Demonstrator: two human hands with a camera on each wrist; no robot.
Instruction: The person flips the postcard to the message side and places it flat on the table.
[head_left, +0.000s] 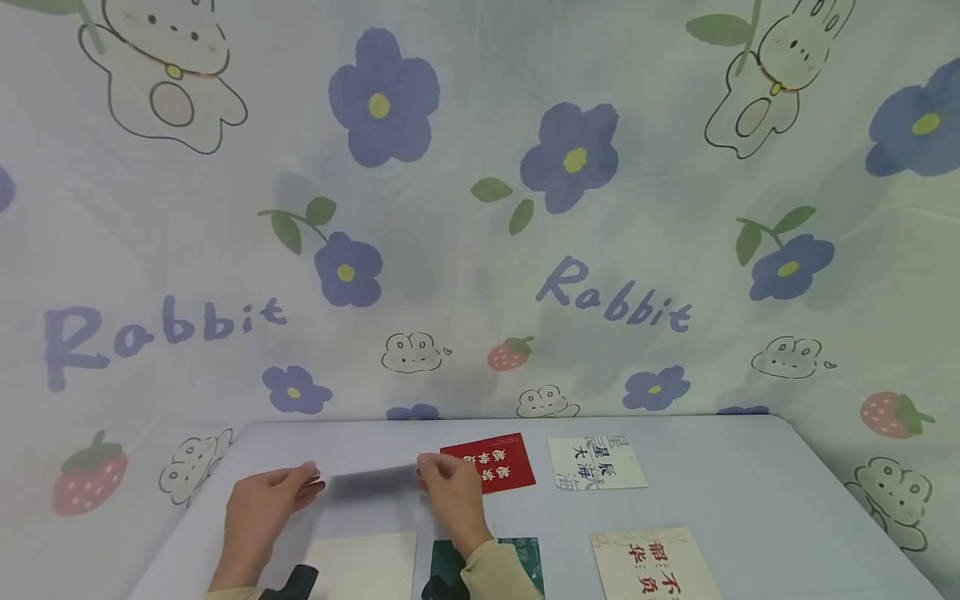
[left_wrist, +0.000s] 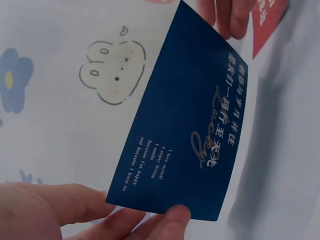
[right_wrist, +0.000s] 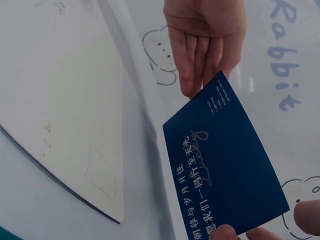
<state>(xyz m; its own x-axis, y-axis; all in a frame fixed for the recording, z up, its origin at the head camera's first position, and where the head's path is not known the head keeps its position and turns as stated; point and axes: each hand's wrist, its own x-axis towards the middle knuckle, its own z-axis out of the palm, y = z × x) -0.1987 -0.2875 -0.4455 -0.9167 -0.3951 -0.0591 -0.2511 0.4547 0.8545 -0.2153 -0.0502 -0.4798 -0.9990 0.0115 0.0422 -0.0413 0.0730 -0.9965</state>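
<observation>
A dark blue card with white and gold lettering is held up between both hands above the table. In the head view it appears nearly edge-on, as a thin dark band. My left hand holds one short end; in the left wrist view a fingertip lies over the card's face and the thumb passes behind its corner. At the opposite end, my right hand pinches the card between thumb and fingers. The right wrist view shows the same lettered face of the blue card, with the left fingers nearly straight at its far edge.
Behind the right hand lies a red card, with a white lettered card to its right. Nearer are a cream card, a dark green card and a cream card with red characters. A printed curtain hangs behind the table.
</observation>
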